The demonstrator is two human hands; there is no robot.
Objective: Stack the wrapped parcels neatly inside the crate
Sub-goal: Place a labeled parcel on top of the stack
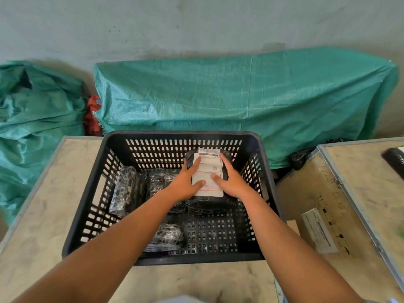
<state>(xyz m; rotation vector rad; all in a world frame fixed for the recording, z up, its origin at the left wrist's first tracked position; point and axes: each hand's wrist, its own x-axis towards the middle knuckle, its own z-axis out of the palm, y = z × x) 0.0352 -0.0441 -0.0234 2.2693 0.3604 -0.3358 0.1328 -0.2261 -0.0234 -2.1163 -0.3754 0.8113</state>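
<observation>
A black slotted plastic crate [87, 206] stands on a wooden table. Inside, at the back right, lies a black wrapped parcel with a white shipping label [208, 169], on top of other black parcels. My left hand [185, 182] and my right hand [231, 180] rest flat on it, one on each side of the label, fingers spread. Another bubble-wrapped parcel [125, 189] leans near the crate's left wall. One more parcel [160, 178] lies at the back middle. A small parcel [167, 236] sits near the front. The front right of the crate floor is bare.
The wooden table [50, 193] carries the crate. A wooden box with metal edging [341, 193] stands at the right, with a black parcel [393, 160] on it. Green woven sacks [240, 101] lie behind the table against the wall.
</observation>
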